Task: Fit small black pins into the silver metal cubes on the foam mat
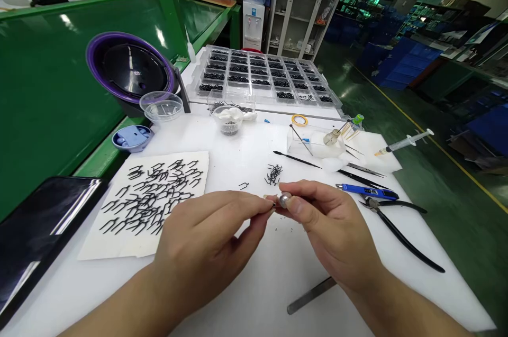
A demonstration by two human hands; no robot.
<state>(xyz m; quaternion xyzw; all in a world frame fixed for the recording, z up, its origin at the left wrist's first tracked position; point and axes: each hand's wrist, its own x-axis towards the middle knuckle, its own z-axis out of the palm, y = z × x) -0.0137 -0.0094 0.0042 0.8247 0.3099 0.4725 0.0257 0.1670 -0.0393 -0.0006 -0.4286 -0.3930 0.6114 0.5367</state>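
My left hand point(214, 236) is closed in a pinch on a tiny dark piece point(273, 205), mostly hidden by the fingertips. My right hand point(337, 231) grips something with a rounded silver metal end point(284, 199), which meets the left fingertips; its remainder is covered by the fingers. A flat metal strip point(311, 295) sticks out below the right palm, and I cannot tell whether that hand holds it. Just beyond the fingers lie a small heap of black forked pieces point(273, 174) and one single forked piece point(243, 185).
Many forked pieces lie on a white sheet point(95, 236) at left. Pliers point(408, 236), a blue utility knife point(369, 191) and a syringe point(405, 143) are at right. A compartmented box point(257, 94) of small black parts spans the back, beside a purple-rimmed bowl point(92, 62).
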